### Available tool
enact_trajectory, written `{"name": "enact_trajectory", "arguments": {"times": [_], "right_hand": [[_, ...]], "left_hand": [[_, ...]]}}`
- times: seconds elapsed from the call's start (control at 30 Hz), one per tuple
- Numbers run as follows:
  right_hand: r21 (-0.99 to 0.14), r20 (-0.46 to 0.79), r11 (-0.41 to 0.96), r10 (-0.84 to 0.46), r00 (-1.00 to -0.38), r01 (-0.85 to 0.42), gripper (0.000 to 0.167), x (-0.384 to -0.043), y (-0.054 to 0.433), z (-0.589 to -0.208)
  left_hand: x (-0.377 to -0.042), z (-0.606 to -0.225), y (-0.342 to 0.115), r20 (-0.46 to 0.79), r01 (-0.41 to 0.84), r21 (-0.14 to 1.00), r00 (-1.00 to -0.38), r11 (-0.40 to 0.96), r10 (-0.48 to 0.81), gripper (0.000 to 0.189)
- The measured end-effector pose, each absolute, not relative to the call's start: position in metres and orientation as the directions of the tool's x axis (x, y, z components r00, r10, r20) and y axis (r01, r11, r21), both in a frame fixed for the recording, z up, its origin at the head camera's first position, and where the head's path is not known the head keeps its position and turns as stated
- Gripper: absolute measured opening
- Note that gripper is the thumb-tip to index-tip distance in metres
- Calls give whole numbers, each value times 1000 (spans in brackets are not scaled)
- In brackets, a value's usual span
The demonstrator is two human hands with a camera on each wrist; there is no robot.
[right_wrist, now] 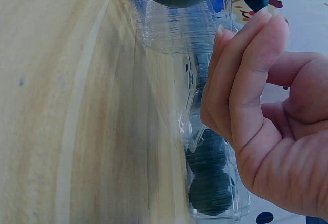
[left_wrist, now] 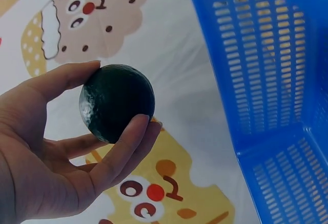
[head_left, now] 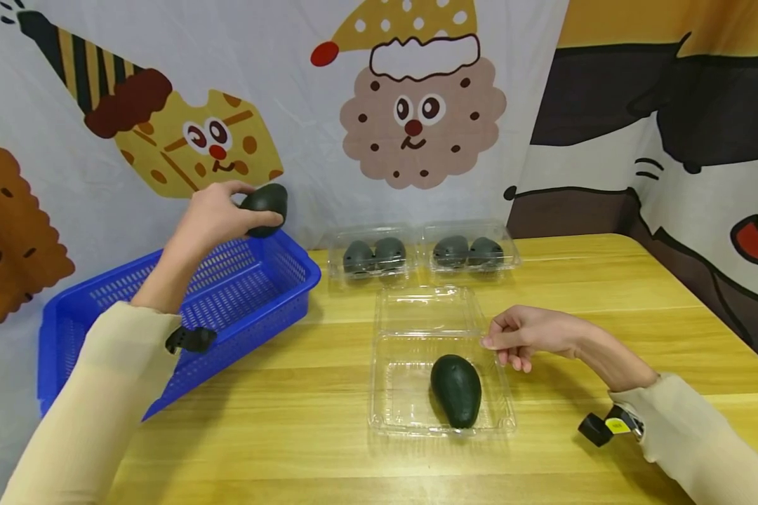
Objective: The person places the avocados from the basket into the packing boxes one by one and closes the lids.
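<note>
Avocado [head_left: 457, 390] lower centre in open clear tray [head_left: 391, 393], long axis running toward the frame's bottom, fat end nearest. Right hand [head_left: 530, 337] loosely curled at the tray's right edge, grasping nothing. Upper left: left hand [head_left: 217, 214] wrapped round second avocado [head_left: 265, 208] over blue basket [head_left: 101, 315] (fingertip grip only). Could slip, bounce off the rim. Axis roughly level, leaning right.

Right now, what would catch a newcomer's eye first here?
The left hand grips a dark avocado above the blue basket at the table's left. Another avocado lies in the open clear box at centre, the right hand beside its rim.
</note>
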State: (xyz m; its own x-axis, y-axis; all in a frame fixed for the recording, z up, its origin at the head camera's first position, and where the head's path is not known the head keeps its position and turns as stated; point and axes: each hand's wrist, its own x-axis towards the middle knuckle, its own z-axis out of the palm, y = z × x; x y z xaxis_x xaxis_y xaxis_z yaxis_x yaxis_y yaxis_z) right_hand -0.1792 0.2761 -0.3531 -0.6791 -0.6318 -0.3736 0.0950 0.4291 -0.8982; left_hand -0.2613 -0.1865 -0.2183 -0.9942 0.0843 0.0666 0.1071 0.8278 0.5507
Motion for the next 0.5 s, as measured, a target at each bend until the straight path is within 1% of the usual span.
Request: {"name": "enact_trajectory", "arguments": {"times": [0.3, 0.5], "right_hand": [[-897, -377, 431, -629, -679, 99, 27, -179, 276, -353], [-897, -377, 430, -630, -679, 98, 27, -179, 276, -353]], "left_hand": [[-245, -227, -171, 118, 169, 527, -985, 833, 125, 81], [-232, -230, -158, 121, 211, 547, -977, 810, 173, 76]]}}
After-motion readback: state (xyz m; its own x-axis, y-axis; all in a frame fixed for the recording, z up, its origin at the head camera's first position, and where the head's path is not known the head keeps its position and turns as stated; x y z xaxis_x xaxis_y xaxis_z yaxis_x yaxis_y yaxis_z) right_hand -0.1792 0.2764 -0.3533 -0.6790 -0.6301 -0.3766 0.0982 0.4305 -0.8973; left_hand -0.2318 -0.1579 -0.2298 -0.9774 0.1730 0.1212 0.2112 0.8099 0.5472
